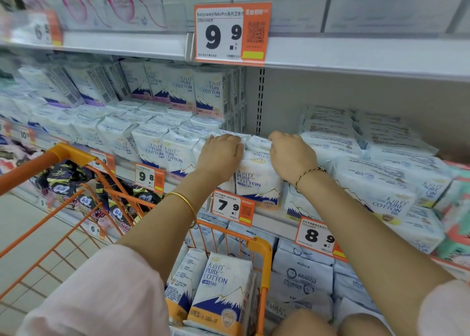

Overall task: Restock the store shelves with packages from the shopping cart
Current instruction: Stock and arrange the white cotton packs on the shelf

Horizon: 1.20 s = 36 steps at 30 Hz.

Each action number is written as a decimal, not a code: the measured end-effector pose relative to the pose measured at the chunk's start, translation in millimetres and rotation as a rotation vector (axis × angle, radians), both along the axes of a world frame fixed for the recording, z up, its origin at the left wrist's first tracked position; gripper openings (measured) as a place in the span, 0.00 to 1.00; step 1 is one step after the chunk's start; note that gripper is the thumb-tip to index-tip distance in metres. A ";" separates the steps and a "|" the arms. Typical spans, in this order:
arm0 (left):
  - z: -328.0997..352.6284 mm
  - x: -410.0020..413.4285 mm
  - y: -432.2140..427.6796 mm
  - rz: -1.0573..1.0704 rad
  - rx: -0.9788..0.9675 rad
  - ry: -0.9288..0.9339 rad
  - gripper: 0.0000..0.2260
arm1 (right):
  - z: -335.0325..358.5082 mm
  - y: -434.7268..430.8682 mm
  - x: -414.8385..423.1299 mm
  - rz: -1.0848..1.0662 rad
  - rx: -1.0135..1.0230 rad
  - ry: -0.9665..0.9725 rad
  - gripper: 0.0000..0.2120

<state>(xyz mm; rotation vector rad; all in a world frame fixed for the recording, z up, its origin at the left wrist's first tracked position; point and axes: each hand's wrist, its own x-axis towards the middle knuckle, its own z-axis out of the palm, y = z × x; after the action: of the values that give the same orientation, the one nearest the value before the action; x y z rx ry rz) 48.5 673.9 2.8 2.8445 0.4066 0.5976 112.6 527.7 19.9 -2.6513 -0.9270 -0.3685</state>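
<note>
Both hands are on a Pure Cotton pack (pixel 257 180) standing at the front edge of the middle shelf (pixel 276 220), just above the 7.9 price tag (pixel 232 207). The left hand (pixel 221 155) curls its grip over the pack's top. The right hand (pixel 292 155) pinches that top from the other side. More packs (pixel 219 291) stand in the orange shopping cart (pixel 262 249) below.

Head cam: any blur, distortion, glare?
Head view: centre sharp, print on the 9.9 price tag and on the package gripped by left hand and right hand is legible; left margin blurs; shelf edge bows from wide-angle lens; lighting flat, no hard shadows.
</note>
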 end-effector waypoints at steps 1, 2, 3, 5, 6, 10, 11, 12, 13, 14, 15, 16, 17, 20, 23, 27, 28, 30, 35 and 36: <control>1.2 -0.7 -0.6 -0.002 -0.007 -0.010 0.17 | 0.1 0.2 -1.6 -0.008 0.005 -0.025 0.13; 2.7 -2.1 -1.2 -0.007 -0.021 -0.029 0.17 | 0.7 0.2 -4.0 -0.014 0.006 -0.050 0.13; 4.2 -5.1 -1.9 -0.016 -0.045 -0.055 0.17 | 1.5 -0.3 -6.9 -0.017 0.004 -0.077 0.13; 7.4 -17.0 -2.9 -0.044 -0.117 -0.121 0.17 | 2.5 -2.9 -14.6 -0.004 0.025 -0.128 0.15; 8.7 -26.2 -2.8 -0.054 -0.155 -0.156 0.16 | 2.7 -4.8 -20.9 0.018 0.074 -0.155 0.16; 7.9 -83.2 1.2 -0.059 -0.284 -0.280 0.14 | -8.3 -7.0 -77.4 0.267 0.385 -0.254 0.20; 4.4 -100.2 3.1 -0.037 -0.320 -0.281 0.13 | -17.1 -5.3 -93.9 0.340 0.409 -0.233 0.20; -1.3 -116.9 5.1 -0.010 -0.364 -0.256 0.12 | -28.1 -3.0 -110.0 0.403 0.404 -0.168 0.20; -9.3 -132.4 7.6 0.012 -0.410 -0.202 0.10 | -40.1 -0.7 -125.1 0.455 0.379 -0.073 0.20; -19.2 -147.0 10.0 0.023 -0.448 -0.110 0.08 | -53.7 1.6 -138.5 0.498 0.343 0.027 0.19; -30.1 -159.5 11.9 0.015 -0.460 0.022 0.06 | -67.7 3.6 -148.8 0.525 0.310 0.115 0.19; -41.5 -170.0 13.6 -0.016 -0.441 0.192 0.05 | -81.5 5.2 -156.3 0.534 0.285 0.197 0.19; -52.8 -178.0 14.5 -0.067 -0.411 0.374 0.05 | -93.8 6.9 -161.3 0.527 0.273 0.280 0.19; -81.9 -190.6 8.4 -0.174 -0.382 0.736 0.09 | -110.5 8.7 -163.9 0.457 0.358 0.461 0.19; -96.9 -186.5 -2.9 -0.252 -0.439 0.828 0.10 | -111.4 6.6 -155.6 0.383 0.455 0.478 0.18; -105.9 -177.2 -35.1 -0.505 -0.363 0.899 0.17 | -113.1 7.0 -153.1 0.326 0.454 0.475 0.19; -108.9 -177.1 -42.3 -0.548 -0.299 0.886 0.20 | -113.8 7.8 -153.5 0.324 0.456 0.478 0.19; -114.1 -179.4 -49.3 -0.601 -0.161 0.865 0.27 | -115.2 8.7 -152.4 0.318 0.482 0.493 0.19; -120.7 -182.2 -59.8 -0.732 0.309 0.799 0.36 | -118.7 6.8 -150.4 0.320 0.534 0.501 0.18; -122.5 -181.3 -62.2 -0.744 0.318 0.790 0.35 | -119.4 6.6 -150.2 0.319 0.529 0.498 0.18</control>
<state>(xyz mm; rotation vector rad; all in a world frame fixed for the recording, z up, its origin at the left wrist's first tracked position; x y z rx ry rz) -132.8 611.7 -119.7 3.0724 -0.6934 -0.6619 -37.6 534.2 -99.5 -1.9385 -0.9069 0.1134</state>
